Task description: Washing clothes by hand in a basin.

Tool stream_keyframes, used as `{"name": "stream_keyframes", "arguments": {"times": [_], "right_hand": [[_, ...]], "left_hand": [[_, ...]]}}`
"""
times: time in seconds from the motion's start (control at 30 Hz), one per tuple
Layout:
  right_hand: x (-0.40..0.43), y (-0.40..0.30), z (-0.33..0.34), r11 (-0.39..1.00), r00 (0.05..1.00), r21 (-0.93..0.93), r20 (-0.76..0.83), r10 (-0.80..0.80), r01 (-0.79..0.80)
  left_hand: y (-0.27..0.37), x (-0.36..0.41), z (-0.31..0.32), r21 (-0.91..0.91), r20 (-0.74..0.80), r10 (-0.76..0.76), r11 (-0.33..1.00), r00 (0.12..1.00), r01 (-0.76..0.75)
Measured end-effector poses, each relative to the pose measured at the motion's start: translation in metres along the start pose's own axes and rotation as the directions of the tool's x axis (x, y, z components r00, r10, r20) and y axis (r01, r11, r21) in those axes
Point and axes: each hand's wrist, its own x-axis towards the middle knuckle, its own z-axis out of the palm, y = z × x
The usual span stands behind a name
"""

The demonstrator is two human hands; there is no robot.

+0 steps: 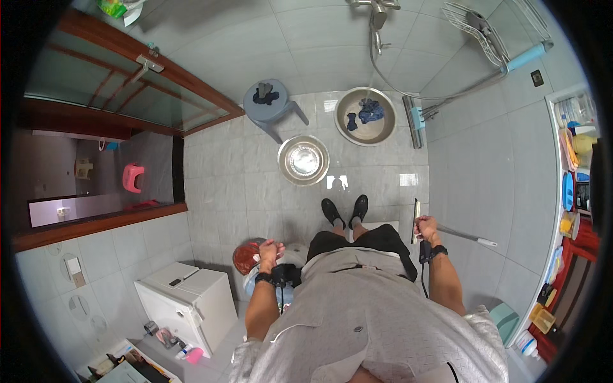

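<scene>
My left hand (271, 251) hangs at my left side with loosely curled fingers, and nothing shows in it. Under it lie a red plastic bag (245, 257) and other bagged things, partly hidden. My right hand (425, 227) is at my right side, fingers bent, overlapping a floor squeegee (467, 235) by the wall. Whether my fingers grip its handle cannot be told. Ahead of my shoes a shiny metal basin (283, 163) stands on the floor. Beyond it, a larger metal basin (341, 125) contains dark blue cloth (371, 111) and a smaller dark cloth piece (352, 121).
A grey plastic stool (256, 111) carries dark and grey cloth (265, 94). A shower hose (383, 79) hangs from the wall tap (378, 14). A blue-clipped mop (415, 122) leans at the right wall. A glass-paned door (158, 91) stands at left; a white cabinet (210, 292) is behind left.
</scene>
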Motion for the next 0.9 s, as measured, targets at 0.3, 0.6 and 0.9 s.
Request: {"name": "stream_keyframes", "arguments": {"times": [0.3,0.6,0.9], "right_hand": [[-0.005,0.036,-0.01,0.994,0.995,-0.045,0.021,0.099,-0.098],[-0.007,0.042,-0.009,0.99,0.992,-0.059,0.021,0.126,-0.125],[-0.006,0.021,-0.007,0.997,0.998,-0.046,-0.012,0.067,-0.067]], "left_hand": [[0.021,-0.008,0.023,0.008,0.004,0.014,1.0,1.0,-0.014],[0.035,-0.007,0.042,0.005,0.032,0.023,1.0,0.999,-0.023],[0.023,-0.008,0.047,0.028,0.013,0.008,1.0,1.0,-0.009]]}}
